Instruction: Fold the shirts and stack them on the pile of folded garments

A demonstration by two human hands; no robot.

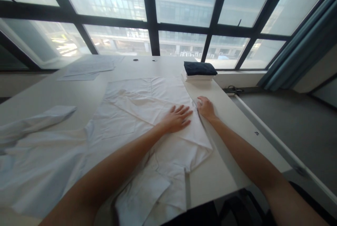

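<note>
A white shirt point(147, 113) lies spread flat on the pale table point(229, 113), its collar end hanging toward me at the near edge. My left hand point(177, 117) rests flat on the shirt's right side, fingers stretched out and pressing the cloth. My right hand point(205, 108) sits at the shirt's right edge, fingers curled and pinching the fabric there. One sleeve point(39, 120) stretches out to the far left.
A stack of folded clothes point(198, 70), dark on top and white beneath, stands at the table's far right corner. Flat white sheets point(88, 69) lie at the far left. Windows run behind the table; a grey floor and blue curtain lie to the right.
</note>
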